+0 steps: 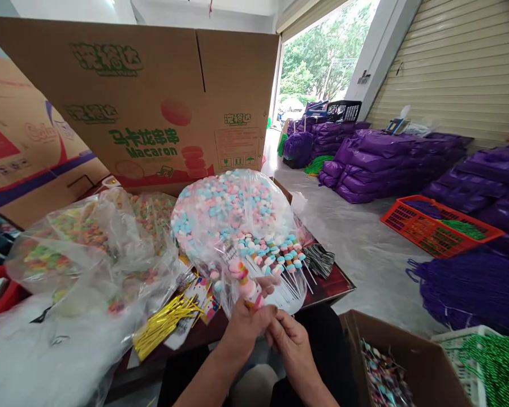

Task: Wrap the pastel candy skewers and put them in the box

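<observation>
Beyond your grip, the carton (150,107) reads "Macaron"; your left hand (250,321) pinches candy (240,272) slanting up-left; your right hand's (292,342) hold, I can't tell.

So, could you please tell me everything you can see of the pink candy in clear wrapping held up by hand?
The pink candy in clear wrapping shows yellow-orange and deeper pink patches under a glossy, plastic-looking cover. It tilts toward the picture's left, before a clear plastic bag of pastel candies. The bare left hand grips its lower part; the bare right hand is just below. Its bottom end is hidden.
</observation>
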Demonstrator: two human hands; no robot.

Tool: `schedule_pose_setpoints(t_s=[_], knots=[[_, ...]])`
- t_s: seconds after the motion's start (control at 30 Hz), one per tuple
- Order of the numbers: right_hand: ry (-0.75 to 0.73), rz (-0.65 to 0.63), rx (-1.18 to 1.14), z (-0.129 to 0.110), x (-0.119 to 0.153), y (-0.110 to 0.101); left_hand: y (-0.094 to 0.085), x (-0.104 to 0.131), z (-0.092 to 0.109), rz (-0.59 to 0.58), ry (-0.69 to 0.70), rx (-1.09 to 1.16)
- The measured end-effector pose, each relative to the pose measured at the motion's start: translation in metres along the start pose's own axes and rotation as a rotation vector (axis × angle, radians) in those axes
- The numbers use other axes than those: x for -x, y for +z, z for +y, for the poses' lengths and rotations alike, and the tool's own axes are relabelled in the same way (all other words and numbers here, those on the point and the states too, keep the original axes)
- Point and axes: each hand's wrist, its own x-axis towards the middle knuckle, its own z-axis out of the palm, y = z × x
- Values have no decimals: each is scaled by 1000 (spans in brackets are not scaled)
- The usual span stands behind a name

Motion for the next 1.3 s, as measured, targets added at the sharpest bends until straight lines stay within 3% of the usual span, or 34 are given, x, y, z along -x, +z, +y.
schedule_pose_setpoints(t_s=[0.13,0.23,0.37,0.47,0.53,0.57,0.7,0.77,0.83,0.9,1.03,1.13,1.3], knots=[[-9,2,-29,9,-3,-4,-16,-6,35,-131,107,29],[-56,-13,-6,9,-5,-4,-9,-18,51,4,194,111],[-56,-9,44,-10,-1,0,13,-16,23,168,161,205],[-55,33,82,-29,4,0,21,-2,1,59,32,126],[-50,47,78,-35,5,-2,19,1,2,-74,0,67],[-45,51,72,-35,4,-3,17,0,8,-80,29,82],[-13,10,77,-35,5,-5,9,-20,36,34,119,104],[-19,-37,106,-38,6,-5,9,-25,40,79,171,123],[-18,-71,137,-41,8,-4,12,-24,34,94,178,136],[7,-73,140,-43,8,-2,16,-17,20,73,83,102],[62,-37,-24,-40,7,2,13,0,-1,-87,-113,-59],[83,-14,-161,-36,5,2,2,3,-1,-130,-17,-219],[116,19,-196,-31,4,2,-14,-5,4,19,264,-657]])
